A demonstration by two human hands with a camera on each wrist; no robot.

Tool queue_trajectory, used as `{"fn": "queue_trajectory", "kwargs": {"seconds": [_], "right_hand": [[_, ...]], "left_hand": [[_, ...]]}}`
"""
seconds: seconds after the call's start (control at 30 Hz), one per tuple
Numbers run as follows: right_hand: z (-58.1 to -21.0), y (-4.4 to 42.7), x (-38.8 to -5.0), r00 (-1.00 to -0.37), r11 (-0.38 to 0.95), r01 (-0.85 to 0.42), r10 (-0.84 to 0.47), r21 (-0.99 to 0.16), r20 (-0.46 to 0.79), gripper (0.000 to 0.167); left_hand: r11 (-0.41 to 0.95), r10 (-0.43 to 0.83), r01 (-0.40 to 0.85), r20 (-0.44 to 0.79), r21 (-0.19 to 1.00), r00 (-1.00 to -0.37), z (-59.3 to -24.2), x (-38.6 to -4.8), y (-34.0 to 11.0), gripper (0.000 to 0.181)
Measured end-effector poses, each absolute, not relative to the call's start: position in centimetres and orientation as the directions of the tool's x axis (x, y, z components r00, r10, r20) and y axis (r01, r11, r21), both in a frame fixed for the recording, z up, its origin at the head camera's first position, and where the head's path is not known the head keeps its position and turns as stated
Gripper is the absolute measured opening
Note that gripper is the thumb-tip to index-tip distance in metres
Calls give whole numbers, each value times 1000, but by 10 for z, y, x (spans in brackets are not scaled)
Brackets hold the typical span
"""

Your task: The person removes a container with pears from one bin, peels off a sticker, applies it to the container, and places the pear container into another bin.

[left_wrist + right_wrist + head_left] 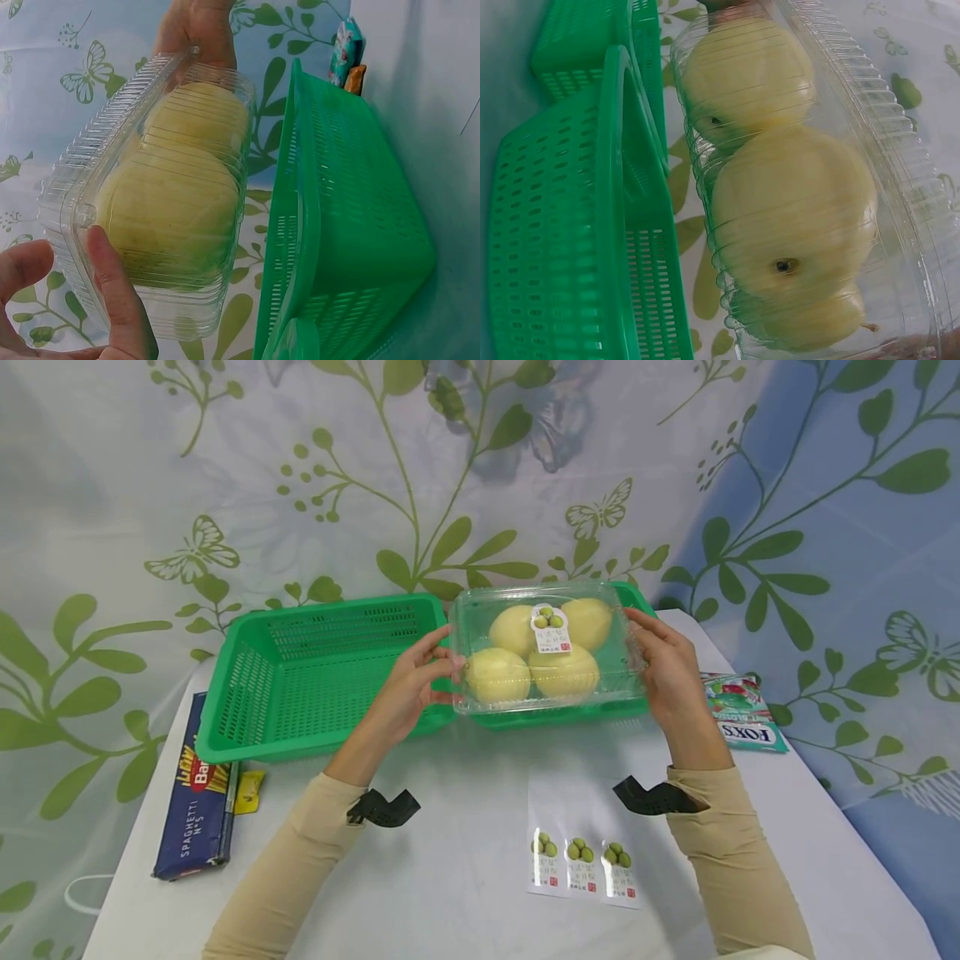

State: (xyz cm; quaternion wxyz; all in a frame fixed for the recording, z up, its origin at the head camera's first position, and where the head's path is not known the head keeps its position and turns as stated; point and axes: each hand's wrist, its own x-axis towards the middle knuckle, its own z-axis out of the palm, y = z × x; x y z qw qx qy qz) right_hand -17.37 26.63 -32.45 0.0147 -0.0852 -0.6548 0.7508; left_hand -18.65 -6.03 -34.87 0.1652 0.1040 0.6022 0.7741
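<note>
My left hand point(411, 685) and right hand point(666, 664) grip opposite ends of a clear plastic fruit box point(517, 597) with its lid closed. Several pale yellow pears point(795, 210) lie inside it. On the lid is a white sticker point(553, 643) with printed green fruit and red marking. Tilted, the box is held over the right-hand green basket point(633, 597), hiding most of it. In the left wrist view, the left forefinger point(112, 285) touches the box corner. The right hand is mostly hidden in the right wrist view.
Another green basket point(315, 693) stands at left. Beside it lie a blue spaghetti pack point(191, 818) and a small yellow packet point(248, 792). A sheet of three stickers point(583, 860) lies in front. At right is a FOX'S bag point(746, 714). Patterned cloth point(465, 460) hangs behind.
</note>
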Motion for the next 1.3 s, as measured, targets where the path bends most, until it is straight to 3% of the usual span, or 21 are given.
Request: {"fn": "queue_trajectory", "kwargs": {"seconds": [1.3], "right_hand": [[-326,271,-189,-974,-126,109,183,-986,-131,49]], "left_hand": [[-198,396,-141,-53,970,-917,-349,-204,-51,73]]}}
